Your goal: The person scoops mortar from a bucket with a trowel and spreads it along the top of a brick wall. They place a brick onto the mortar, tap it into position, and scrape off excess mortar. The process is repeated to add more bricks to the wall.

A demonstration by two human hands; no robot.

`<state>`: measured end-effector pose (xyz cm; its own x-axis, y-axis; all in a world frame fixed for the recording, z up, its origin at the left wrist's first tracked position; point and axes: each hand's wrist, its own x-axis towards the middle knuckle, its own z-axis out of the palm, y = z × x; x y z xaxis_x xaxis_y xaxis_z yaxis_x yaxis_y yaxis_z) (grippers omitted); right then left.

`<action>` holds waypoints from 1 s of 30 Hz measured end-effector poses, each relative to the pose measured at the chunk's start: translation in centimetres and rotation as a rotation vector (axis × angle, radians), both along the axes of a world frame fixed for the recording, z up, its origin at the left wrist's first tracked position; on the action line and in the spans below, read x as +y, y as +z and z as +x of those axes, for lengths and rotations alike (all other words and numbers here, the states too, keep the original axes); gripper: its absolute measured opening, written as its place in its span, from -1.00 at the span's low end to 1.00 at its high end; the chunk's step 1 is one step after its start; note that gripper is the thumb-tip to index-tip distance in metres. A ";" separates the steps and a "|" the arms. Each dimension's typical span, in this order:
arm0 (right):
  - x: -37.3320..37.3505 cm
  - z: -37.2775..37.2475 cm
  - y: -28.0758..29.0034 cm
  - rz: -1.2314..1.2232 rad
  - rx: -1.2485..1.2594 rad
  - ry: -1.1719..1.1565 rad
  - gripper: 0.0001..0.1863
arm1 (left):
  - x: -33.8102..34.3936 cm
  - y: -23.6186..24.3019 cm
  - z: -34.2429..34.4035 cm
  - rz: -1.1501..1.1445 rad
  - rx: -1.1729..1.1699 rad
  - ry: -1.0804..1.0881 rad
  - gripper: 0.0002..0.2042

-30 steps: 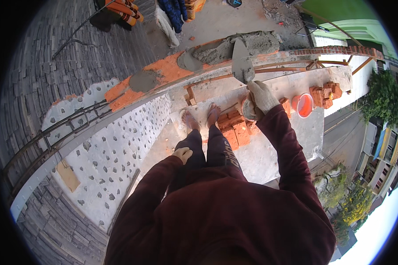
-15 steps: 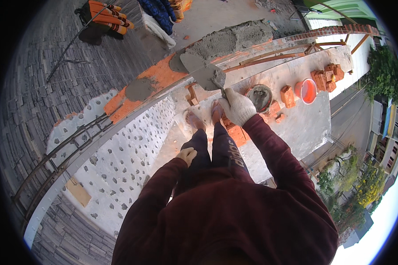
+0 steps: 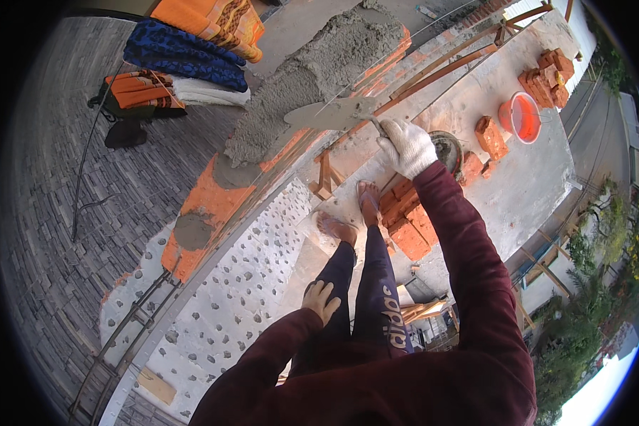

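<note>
My right hand (image 3: pixel 410 149), in a whitish knitted glove, is closed round the handle of a trowel (image 3: pixel 325 114). The flat grey blade points left and lies at the near edge of a thick bed of wet mortar (image 3: pixel 312 67). That mortar covers the far part of a low orange brick wall (image 3: pixel 216 195). A smaller mortar patch (image 3: pixel 194 231) sits on the wall's nearer end. Resting on my left thigh, my left hand (image 3: pixel 322 302) holds nothing and its fingers are apart. Just behind my right hand, a round tub of mortar (image 3: pixel 446 149) is partly hidden.
Bricks (image 3: pixel 413 231) are stacked beside my feet, with more bricks (image 3: pixel 549 77) farther right near a red bucket (image 3: pixel 520 117). A thin string runs along the wall. Steel bars (image 3: pixel 138 316) stick out at its near end. Cloths (image 3: pixel 184 50) hang at upper left.
The view has turned and shifted. The trowel's blade has swung from over the bare brick to the mortar's edge, and the thick mortar reaches farther along the wall. My left fingers have spread.
</note>
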<state>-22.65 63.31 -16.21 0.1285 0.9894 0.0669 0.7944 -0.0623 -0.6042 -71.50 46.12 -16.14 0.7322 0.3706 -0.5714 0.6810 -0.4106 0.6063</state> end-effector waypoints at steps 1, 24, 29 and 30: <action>-0.1 1.4 -0.4 0.029 -0.008 -0.028 -0.67 | 0.0 -0.2 0.1 -0.024 0.079 -0.017 -0.46; -4.3 7.2 3.8 -0.082 0.232 -0.318 -0.74 | 4.4 -0.7 3.6 -0.007 0.124 -0.073 -0.48; -3.7 6.4 11.5 -0.138 -0.063 -0.317 -0.74 | 4.0 -1.3 3.1 -0.088 0.174 -0.049 -0.43; -3.3 7.0 12.8 -0.185 -0.131 -0.327 -0.74 | 3.9 -1.4 3.1 -0.083 0.166 -0.045 -0.43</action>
